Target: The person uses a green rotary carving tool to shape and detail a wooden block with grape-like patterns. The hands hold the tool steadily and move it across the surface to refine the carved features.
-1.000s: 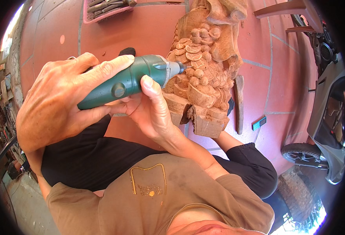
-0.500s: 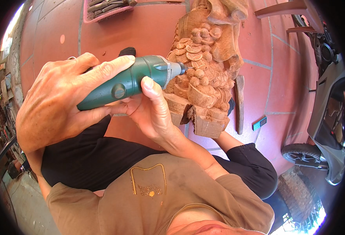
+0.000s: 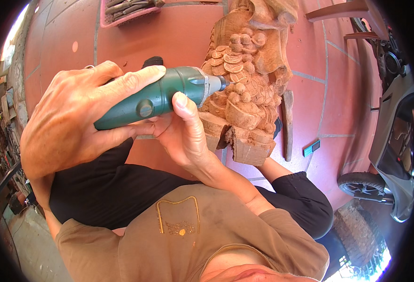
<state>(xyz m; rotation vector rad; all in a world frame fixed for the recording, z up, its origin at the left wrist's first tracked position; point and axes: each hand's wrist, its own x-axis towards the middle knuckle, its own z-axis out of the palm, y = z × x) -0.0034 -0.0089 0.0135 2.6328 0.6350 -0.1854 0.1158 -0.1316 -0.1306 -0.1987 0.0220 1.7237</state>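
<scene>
A green rotary tool with a grey nose and black tip lies across both my hands, pointing right. My left hand is wrapped round its rear body, one finger stretched along the top. Lower down, my right hand presses its thumb against the front of the body; its other fingers are mostly hidden beneath. The thin bit reaches over a brown wood carving with coins, round balls and folds in relief. I cannot tell whether the bit touches the wood. The carving's near end is by my lower leg.
A pink basket of wooden-handled tools sits at the top left. Right of the carving lie a wooden stick and a blue keypad phone on red floor tiles. A grey motorbike stands far right, below a brown chair.
The rotary tool and both hands have shifted very slightly to the right. The grip looks the same, and the carving has not moved.
</scene>
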